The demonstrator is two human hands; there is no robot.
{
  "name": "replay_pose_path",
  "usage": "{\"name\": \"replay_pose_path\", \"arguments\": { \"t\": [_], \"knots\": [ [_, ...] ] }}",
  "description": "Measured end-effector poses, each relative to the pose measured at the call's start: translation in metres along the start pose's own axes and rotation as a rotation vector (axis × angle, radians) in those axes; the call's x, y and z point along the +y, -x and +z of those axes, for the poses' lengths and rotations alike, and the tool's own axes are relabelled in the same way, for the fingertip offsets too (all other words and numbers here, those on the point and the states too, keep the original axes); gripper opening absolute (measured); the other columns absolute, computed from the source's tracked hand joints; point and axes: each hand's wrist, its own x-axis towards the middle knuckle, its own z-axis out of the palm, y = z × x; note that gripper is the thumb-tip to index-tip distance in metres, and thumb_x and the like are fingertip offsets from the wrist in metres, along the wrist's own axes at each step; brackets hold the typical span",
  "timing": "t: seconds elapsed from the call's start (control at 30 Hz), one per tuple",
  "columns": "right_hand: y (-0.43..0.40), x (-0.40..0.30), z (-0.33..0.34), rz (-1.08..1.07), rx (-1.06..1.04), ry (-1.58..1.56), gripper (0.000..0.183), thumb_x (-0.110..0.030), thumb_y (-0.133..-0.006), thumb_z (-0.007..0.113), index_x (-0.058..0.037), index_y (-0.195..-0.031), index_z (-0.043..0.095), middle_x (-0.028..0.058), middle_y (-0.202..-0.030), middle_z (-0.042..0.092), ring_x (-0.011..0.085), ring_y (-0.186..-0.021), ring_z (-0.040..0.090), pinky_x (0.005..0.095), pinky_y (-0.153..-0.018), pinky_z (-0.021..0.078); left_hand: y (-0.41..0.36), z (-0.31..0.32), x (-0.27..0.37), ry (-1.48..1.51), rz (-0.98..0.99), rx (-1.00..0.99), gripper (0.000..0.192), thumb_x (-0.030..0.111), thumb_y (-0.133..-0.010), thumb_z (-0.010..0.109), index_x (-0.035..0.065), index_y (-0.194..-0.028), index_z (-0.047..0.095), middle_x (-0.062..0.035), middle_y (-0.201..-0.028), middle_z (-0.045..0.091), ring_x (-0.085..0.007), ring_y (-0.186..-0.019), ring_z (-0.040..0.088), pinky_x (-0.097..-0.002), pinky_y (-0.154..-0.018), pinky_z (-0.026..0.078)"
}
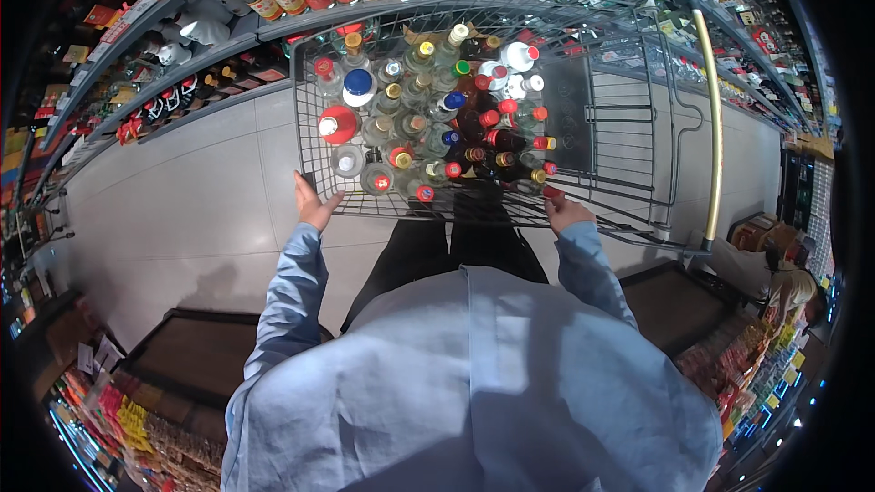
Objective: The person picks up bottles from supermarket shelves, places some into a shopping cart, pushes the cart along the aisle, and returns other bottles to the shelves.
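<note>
Before me stands a metal wire shopping cart [618, 178], its yellowish handle bar [711, 130] to my right. Glass liquor bottles crowd its basket, standing close together, including a red-capped bottle [340, 124], a blue-capped white bottle [359, 85] and a white bottle with a red cap [517, 56]. My left hand [316, 205] clasps the cart's near left corner, thumb and fingers on either side. Along the near rim, my right hand [569, 212] has its fingers curled at the wire. A small red thing [552, 193] shows at those fingertips; whether they pinch it is unclear.
Beyond the cart runs a store shelf [273, 31] lined with bottles. Pale floor tiles [205, 171] extend leftward. Behind me are dark display platforms [198, 348] and packaged goods [137, 424]. Another person [786, 287] is low down at the right, near cardboard boxes [759, 229].
</note>
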Motion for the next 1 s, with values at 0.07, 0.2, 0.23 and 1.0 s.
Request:
{"name": "replay_pose_path", "arguments": {
  "t": [0.07, 0.2, 0.23, 1.0],
  "knots": [
    [-0.007, 0.004, 0.006, -0.003, -0.015, 0.008, 0.035, -0.042, -0.082, 0.036, -0.0206, -0.099, 0.058, 0.0127, -0.086, 0.062, 0.0316, -0.085, 0.058, 0.0432, -0.075, 0.0441, -0.001, 0.000, -0.004, 0.004, 0.021, -0.005, 0.111, 0.036, -0.064, 0.070, -0.0026, -0.131, -0.009, -0.0270, -0.133, 0.011, -0.0369, -0.125, 0.017, -0.0363, -0.102, 0.017],
    [-0.006, -0.001, -0.002, 0.009, -0.062, 0.020, 0.033, -0.039, -0.082, 0.038, -0.0199, -0.100, 0.057, 0.0117, -0.090, 0.062, 0.0302, -0.090, 0.057, 0.0422, -0.078, 0.0439, -0.004, 0.002, -0.006, -0.002, 0.042, -0.016, 0.111, 0.034, -0.065, 0.071, -0.0028, -0.131, -0.010, -0.0272, -0.133, 0.011, -0.0362, -0.125, 0.017, -0.0354, -0.102, 0.018],
    [-0.006, -0.002, -0.005, 0.015, -0.070, 0.020, 0.033, -0.038, -0.081, 0.038, -0.0199, -0.100, 0.058, 0.0116, -0.090, 0.062, 0.0299, -0.090, 0.057, 0.0421, -0.079, 0.0438, -0.004, 0.002, -0.006, 0.004, 0.044, -0.024, 0.111, 0.034, -0.065, 0.071, -0.0028, -0.131, -0.010, -0.0271, -0.133, 0.011, -0.0360, -0.125, 0.017, -0.0352, -0.102, 0.018],
    [-0.020, -0.003, -0.004, 0.176, -0.101, -0.055, 0.039, -0.034, -0.073, 0.047, -0.0314, -0.112, 0.054, 0.0086, -0.105, 0.058, 0.0254, -0.099, 0.054, 0.0359, -0.087, 0.0411, -0.029, 0.013, -0.017, 0.064, 0.117, -0.181, 0.118, 0.020, -0.056, 0.077, -0.0055, -0.129, -0.012, -0.0274, -0.129, 0.019, -0.0366, -0.120, 0.023, -0.0354, -0.101, 0.022]
  ]
}}
